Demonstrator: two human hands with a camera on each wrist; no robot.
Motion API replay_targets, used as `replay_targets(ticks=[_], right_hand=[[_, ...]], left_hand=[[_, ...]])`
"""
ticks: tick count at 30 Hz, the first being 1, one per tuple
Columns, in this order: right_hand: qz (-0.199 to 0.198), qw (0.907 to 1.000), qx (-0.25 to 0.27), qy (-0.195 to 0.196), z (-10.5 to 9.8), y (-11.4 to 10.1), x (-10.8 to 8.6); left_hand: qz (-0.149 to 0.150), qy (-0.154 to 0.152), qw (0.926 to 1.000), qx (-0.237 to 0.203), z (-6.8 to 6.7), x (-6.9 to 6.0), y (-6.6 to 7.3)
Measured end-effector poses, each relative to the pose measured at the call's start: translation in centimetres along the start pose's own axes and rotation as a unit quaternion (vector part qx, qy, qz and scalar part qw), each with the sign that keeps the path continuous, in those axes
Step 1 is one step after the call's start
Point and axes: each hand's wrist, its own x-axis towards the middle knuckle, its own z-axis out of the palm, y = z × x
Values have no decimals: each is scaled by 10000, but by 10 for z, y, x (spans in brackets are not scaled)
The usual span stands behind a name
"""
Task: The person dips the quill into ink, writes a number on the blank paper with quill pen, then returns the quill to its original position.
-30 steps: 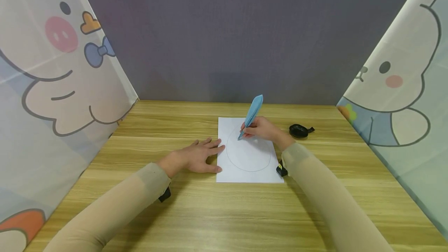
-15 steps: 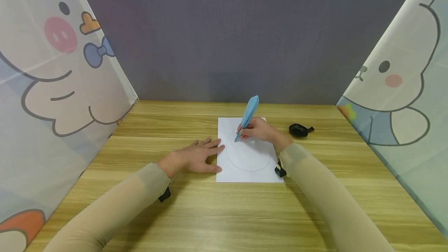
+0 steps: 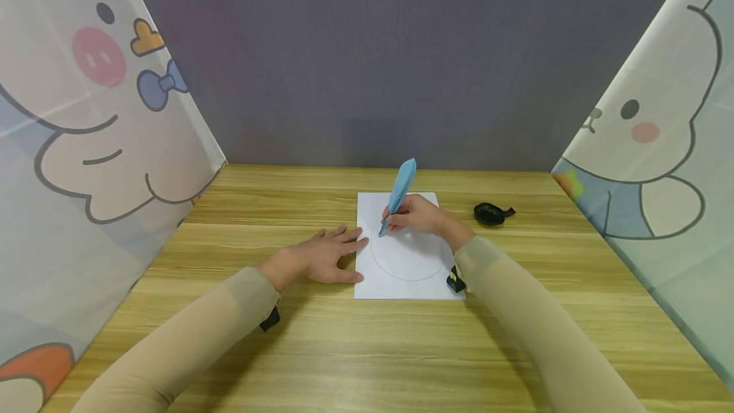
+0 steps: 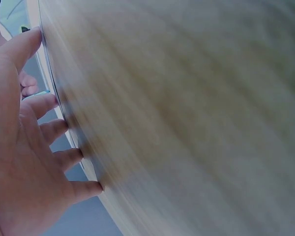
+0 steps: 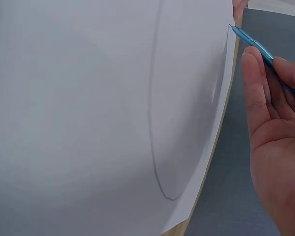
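Note:
A white sheet of paper [image 3: 373,285] lies on the wooden table, bearing a large thin-lined round outline. My right hand [image 3: 421,214] pinches a light blue pen [image 3: 401,187] with a wide feather-shaped top, tilted up and to the right. Its tip is at the upper left inside the outline; in the right wrist view the pen [image 5: 255,45] shows a slim teal barrel between thumb and fingers. My left hand [image 3: 327,257] lies with fingers spread, fingertips on the paper's left edge. In the left wrist view the left hand [image 4: 19,132] has its fingers extended.
A black oval object with a short tab [image 3: 490,213] lies on the wooden table [image 3: 321,349] to the right of the paper. A dark grey panel [image 3: 367,62] rises behind the table. Cartoon-printed cloths [image 3: 659,196] border both sides. Each wrist carries a small black device.
My right hand has moved the pen a little left and toward me over the paper. The left hand and the paper have stayed in place.

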Motion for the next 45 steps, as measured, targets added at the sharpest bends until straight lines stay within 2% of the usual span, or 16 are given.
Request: replay_targets(ticks=[17, 33, 39, 45], right_hand=[[-176, 9997, 11, -172, 11, -4, 1], [-130, 9996, 88, -228, 14, -6, 1], [-104, 9994, 328, 53, 9, -2, -3], [-129, 9931, 1047, 520, -5, 5, -15]], left_hand=[[-52, -9, 10000, -34, 0, 0, 0], [-37, 10, 10000, -13, 0, 1, 0], [-2, -1, 10000, -19, -1, 0, 1], [2, -1, 10000, -14, -1, 0, 1]])
